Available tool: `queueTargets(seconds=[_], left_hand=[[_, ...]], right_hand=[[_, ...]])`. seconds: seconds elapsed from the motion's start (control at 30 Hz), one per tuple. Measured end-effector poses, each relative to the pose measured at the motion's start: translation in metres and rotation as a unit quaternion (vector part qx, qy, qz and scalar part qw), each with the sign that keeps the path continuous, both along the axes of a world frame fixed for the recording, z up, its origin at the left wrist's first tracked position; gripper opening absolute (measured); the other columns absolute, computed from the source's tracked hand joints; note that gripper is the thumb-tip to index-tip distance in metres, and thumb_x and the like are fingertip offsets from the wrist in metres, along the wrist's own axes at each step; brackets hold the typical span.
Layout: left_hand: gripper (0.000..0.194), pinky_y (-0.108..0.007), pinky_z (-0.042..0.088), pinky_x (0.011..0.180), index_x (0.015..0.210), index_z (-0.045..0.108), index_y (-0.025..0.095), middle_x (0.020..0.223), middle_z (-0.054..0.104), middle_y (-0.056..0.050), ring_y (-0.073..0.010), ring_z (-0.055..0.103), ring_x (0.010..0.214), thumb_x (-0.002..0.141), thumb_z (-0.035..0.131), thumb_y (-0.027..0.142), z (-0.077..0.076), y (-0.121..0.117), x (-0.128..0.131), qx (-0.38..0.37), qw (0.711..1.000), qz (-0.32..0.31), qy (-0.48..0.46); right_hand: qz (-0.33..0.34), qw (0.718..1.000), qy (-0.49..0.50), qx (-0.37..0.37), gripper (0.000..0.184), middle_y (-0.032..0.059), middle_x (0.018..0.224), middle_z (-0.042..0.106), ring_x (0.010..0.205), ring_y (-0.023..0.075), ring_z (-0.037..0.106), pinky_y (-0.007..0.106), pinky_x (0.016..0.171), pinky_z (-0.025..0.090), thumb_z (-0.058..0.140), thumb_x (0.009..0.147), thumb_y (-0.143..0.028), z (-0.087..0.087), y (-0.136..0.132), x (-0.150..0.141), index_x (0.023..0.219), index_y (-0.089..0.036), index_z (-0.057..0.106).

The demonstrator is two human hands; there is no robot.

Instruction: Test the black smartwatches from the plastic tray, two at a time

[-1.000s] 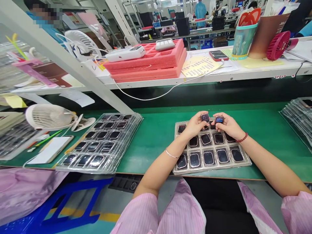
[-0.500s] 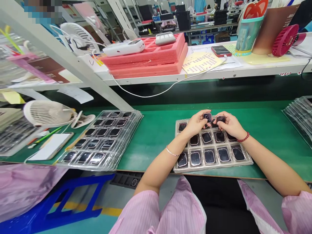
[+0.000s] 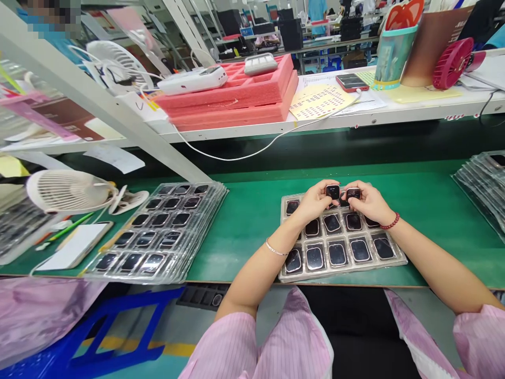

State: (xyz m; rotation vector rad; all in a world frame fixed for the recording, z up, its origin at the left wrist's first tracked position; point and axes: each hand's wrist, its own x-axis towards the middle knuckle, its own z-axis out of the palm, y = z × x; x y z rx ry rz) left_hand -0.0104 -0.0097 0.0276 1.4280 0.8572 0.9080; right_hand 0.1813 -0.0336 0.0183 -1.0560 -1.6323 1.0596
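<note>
Above the back row of a clear plastic tray [image 3: 303, 273], each of my hands pinches a square smartwatch with no strap. My left hand [image 3: 314, 201] is closed on one watch [image 3: 332, 192], its dark face turned toward me with small light marks on it. In my right hand [image 3: 372, 202] is a second watch [image 3: 353, 195], held beside the first with a small gap; faint marks show on its face too. Several similar dark-faced watches [image 3: 337, 253] lie in the tray's pockets. My fingers hide part of the back row.
To the left is a stack of clear trays [image 3: 161, 231] with more watches; another tray stack [image 3: 479, 189] is at the far right. A white fan [image 3: 71, 190] and a white-screened phone [image 3: 77, 246] lie left. Pink foam [image 3: 232, 102] sits on the shelf [image 3: 327, 122], with a cable hanging below.
The faces of both held watches now show small light marks where they looked dark before. My hands stay over the tray's back row; the whole view has shifted slightly.
</note>
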Motion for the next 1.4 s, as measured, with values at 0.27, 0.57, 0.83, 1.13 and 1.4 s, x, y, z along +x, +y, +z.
queueTargets(seconds=[0.27,0.57,0.83,1.13,1.4], left_hand=[[0.045,-0.02,0.048,0.061,0.114,0.056,0.015,0.094,0.068,-0.005,-0.0117,0.068,0.07,0.069,0.054,0.008,0.0001,-0.0006,0.0,-0.001,1.0,-0.015,-0.001],[0.045,-0.017,0.045,0.055,0.115,0.058,0.015,0.094,0.069,-0.005,-0.013,0.069,0.072,0.07,0.054,0.008,0.0007,-0.0009,-0.0008,-0.001,1.0,-0.008,0.007],[0.031,-0.018,0.044,0.053,0.11,0.061,0.014,0.094,0.069,-0.007,-0.0108,0.066,0.065,0.079,0.06,0.023,0.0035,-0.0033,-0.0025,0.012,1.0,-0.017,0.016],[0.033,-0.018,0.047,0.056,0.109,0.059,0.013,0.091,0.068,-0.006,-0.0107,0.065,0.066,0.077,0.061,0.018,0.0036,-0.0039,-0.0006,0.008,1.0,-0.007,0.016],[0.042,-0.017,0.047,0.052,0.119,0.057,0.014,0.096,0.068,-0.008,-0.0151,0.069,0.074,0.077,0.055,0.016,-0.0003,-0.0015,-0.0005,-0.001,1.0,-0.015,0.022]], right_hand=[[0.002,1.0,0.012,0.004,0.026,0.0045,0.093,0.069,0.081,0.0212,0.067,0.033,0.064,0.056,0.06,0.074,-0.018,-0.0021,0.0002,-0.0001,0.1,-0.022,0.058],[0.003,1.0,0.011,0.0,0.029,0.0047,0.093,0.069,0.077,0.0197,0.067,0.031,0.06,0.055,0.059,0.072,-0.016,-0.0017,0.0002,0.0003,0.101,-0.021,0.059],[0.008,0.999,0.022,-0.04,0.029,0.0048,0.091,0.069,0.064,0.0154,0.066,0.028,0.055,0.056,0.058,0.078,-0.023,-0.0049,0.0009,0.001,0.107,-0.019,0.061],[0.017,1.0,0.013,-0.022,0.027,0.0049,0.092,0.069,0.062,0.0133,0.064,0.028,0.058,0.055,0.058,0.079,-0.025,-0.0032,-0.0001,0.0005,0.105,-0.018,0.062],[0.025,0.999,-0.002,0.028,0.021,0.0037,0.088,0.068,0.076,0.0176,0.065,0.03,0.066,0.053,0.057,0.077,-0.019,-0.0032,0.0005,0.0008,0.098,-0.019,0.061]])
